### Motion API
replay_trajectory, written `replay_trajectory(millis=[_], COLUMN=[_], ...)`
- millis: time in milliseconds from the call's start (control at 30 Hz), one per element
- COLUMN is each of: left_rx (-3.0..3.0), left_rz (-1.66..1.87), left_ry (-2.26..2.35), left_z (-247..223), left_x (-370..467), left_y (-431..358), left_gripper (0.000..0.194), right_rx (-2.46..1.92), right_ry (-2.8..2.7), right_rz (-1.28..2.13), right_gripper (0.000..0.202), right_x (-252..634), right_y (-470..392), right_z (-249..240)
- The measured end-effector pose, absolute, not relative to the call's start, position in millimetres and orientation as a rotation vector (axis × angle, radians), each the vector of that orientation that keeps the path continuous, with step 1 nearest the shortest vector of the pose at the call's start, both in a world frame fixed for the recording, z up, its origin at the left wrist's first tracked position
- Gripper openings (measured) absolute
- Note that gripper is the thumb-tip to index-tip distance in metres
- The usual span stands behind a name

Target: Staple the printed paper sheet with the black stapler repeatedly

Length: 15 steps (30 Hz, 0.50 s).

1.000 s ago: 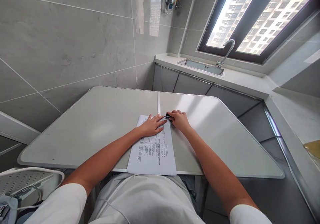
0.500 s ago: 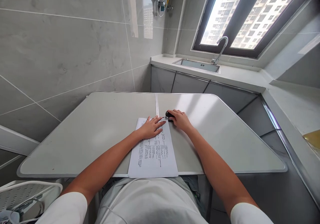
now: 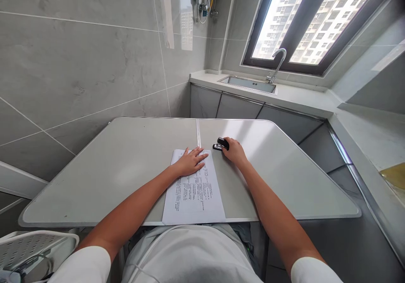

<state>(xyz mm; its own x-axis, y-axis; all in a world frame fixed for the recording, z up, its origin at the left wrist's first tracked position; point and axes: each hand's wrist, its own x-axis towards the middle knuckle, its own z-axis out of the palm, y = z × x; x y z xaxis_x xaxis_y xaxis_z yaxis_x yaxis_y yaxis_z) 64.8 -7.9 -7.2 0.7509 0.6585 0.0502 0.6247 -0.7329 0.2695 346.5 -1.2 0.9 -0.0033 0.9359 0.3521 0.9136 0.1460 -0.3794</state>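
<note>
Printed paper (image 3: 196, 198) lies on the table, its near edge at the table's front edge. My left hand (image 3: 189, 163) rests flat on the upper part of the paper with its fingers spread. My right hand (image 3: 236, 151) grips a black stapler (image 3: 223, 143) from its right side. The stapler's jaws point left and stand apart from each other, a little to the right of the paper's far right corner. Part of the stapler's rear is hidden by my right fingers.
The pale table (image 3: 95, 169) has a seam down its middle. A white basket (image 3: 38, 249) with cables stands at the lower left. Beyond the table are a counter with a sink (image 3: 248, 83), a faucet (image 3: 278, 66) and a window. Tiled wall runs along the left.
My right hand has drawn the stapler to the right, off the paper's far right corner. My left hand stays on the paper in nearly the same place.
</note>
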Motion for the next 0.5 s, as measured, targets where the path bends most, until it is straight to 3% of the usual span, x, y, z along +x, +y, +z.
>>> replay_trajectory(millis=[200,500], left_rx=[2.671,2.449], left_rz=[0.218,0.836], left_ry=[1.07,1.504], left_z=[1,9], left_x=[61,20], left_y=[-5,29], left_gripper=[0.055,0.032], right_rx=[-1.783,-1.435], right_ry=[-1.82,-1.782], right_rz=[0.1,0.069], right_gripper=[0.029,0.03], right_x=[344,297], right_y=[0,-20], right_z=[-4,18])
